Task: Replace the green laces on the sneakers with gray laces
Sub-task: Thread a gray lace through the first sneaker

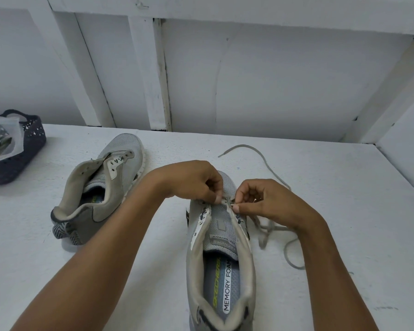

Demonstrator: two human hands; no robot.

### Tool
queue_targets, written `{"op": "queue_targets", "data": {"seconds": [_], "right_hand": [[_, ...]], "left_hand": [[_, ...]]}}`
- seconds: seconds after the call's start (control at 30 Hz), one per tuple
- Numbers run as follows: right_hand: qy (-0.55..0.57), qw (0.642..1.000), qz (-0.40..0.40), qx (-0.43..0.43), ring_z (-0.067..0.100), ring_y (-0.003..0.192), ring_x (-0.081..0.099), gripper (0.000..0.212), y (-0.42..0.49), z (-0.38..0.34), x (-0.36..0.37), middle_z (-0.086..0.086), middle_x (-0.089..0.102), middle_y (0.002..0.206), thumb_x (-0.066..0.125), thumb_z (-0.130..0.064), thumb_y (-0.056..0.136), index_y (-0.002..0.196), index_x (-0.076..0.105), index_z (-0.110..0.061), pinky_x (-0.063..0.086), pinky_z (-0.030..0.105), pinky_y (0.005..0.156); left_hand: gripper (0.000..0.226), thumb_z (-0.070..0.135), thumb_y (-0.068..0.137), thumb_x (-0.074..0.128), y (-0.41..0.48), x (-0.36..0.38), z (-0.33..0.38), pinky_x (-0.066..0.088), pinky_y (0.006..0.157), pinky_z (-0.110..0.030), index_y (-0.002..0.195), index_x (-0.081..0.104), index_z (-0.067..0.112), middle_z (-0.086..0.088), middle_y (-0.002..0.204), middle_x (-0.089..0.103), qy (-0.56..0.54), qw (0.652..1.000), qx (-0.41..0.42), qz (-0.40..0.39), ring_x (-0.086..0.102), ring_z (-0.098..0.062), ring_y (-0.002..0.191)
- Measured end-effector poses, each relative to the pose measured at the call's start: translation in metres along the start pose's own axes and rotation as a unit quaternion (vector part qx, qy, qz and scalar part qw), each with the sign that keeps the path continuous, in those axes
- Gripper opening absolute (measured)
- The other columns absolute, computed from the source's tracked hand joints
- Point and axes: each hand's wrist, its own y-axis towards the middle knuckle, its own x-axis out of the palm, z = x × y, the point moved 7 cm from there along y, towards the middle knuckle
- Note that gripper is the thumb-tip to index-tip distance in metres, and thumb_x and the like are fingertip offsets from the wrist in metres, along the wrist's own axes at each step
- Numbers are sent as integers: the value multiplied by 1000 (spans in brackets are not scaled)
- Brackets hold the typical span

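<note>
**Step in hand (judged):** threading the gray lace (263, 240) through the toe-end eyelets of the near sneaker (221, 247).

**Current state**
- The left hand (191, 180) has its fingers curled and pinches the left eyelet flap of the near sneaker at its toe end.
- The right hand (268, 201) has its fingers curled and pinches the lace at the right eyelet row.
- The rest of the gray lace trails in loose loops to the right of the near sneaker and past its toe.
- The 2nd sneaker (101, 187) lies to the left of the near sneaker, with no lace in it.

**Procedure**
1. Keep the flap steady while feeding the lace tip.
2. Draw both ends to equal length before crossing.
3. Keep the lace flat, without twists.
4. Clear the loops on the right so they do not knot.

**Not determinable**
- The hands cover the toe-end eyelets, so the lace path there is hidden.
- No green lace is identifiable.
- The dark basket (31, 139), far left of the near sneaker, is cut off by the frame, and the contents of its plastic bag (0, 139) are unclear.
</note>
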Motion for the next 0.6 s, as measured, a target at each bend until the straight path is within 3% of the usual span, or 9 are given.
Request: {"op": "queue_targets", "data": {"seconds": [0.17,0.27,0.33,0.47,0.6], "right_hand": [[33,999,12,33,3,63,61,18,0,3,0,-1,71,72,75,-22,87,90,73,-4,47,15,60],[19,999,6,45,4,60,59,15,1,4,2,-2,71,69,78,-21,84,87,74,-7,45,16,57],[8,998,-4,54,6,57,56,11,0,5,2,-1,69,67,79,-19,83,84,74,-9,44,19,57],[-4,999,-9,43,6,61,59,5,-1,2,3,3,69,70,78,-7,81,82,73,-9,49,21,62],[-44,999,22,20,8,66,65,15,-1,-5,0,3,72,73,74,1,76,77,71,-14,54,25,67]], "left_hand": [[10,7,91,66,-3,-4,-2,47,64,-20,85,67,15,3,76,66,-65,997,30,3,57,-7,67],[15,12,90,67,-2,-6,-3,49,71,-27,83,65,25,7,82,69,-3,998,36,42,59,-7,74],[16,14,90,67,-4,-6,1,47,70,-24,85,64,29,11,82,66,48,997,32,55,57,-2,73],[18,12,86,64,-6,-4,9,45,64,-19,89,68,29,13,77,65,113,992,20,54,57,0,70],[12,17,84,68,-5,-3,14,48,67,-22,91,71,26,14,78,65,136,990,13,42,57,0,73]]}}
